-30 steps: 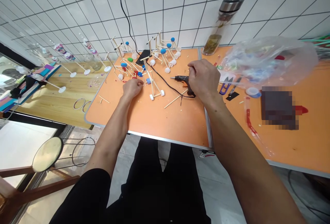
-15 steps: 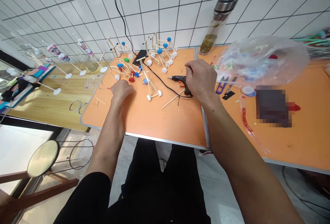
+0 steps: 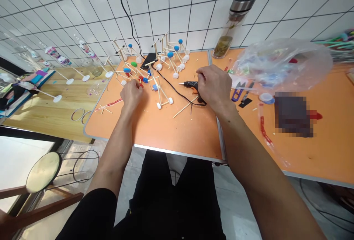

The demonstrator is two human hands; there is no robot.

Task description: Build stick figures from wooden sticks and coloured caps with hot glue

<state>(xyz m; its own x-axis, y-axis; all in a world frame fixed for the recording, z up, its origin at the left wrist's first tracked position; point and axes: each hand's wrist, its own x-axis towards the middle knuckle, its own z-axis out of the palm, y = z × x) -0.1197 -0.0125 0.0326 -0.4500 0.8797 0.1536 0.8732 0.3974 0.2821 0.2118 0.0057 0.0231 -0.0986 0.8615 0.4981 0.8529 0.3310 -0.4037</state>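
My right hand (image 3: pixel 215 87) is closed on the back of a black and orange hot glue gun (image 3: pixel 190 84), which lies with its nozzle pointing left. Beside the stick models, my left hand (image 3: pixel 131 95) has its fingers pinched at a small red wheel (image 3: pixel 141 82), partly hidden by the fingertips. Just right of it stands a wooden-stick frame (image 3: pixel 158 87) with white wheels at its feet. More stick models with blue and white wheels (image 3: pixel 170 54) stand behind. A loose stick (image 3: pixel 184 108) lies in front of the glue gun.
A clear bag with red pieces (image 3: pixel 110 104) and thin sticks lie at left. To the right are purple-handled snips (image 3: pixel 237 93), a pen (image 3: pixel 247 94), a plastic bag (image 3: pixel 282 65) and a white-blue cap (image 3: pixel 266 97). A glass bottle (image 3: pixel 222 44) stands by the wall; a black cord (image 3: pixel 177 89) crosses the table.
My left hand has moved slightly right and up to the red wheel, uncovering the bag of red pieces. The right hand stays at the glue gun.
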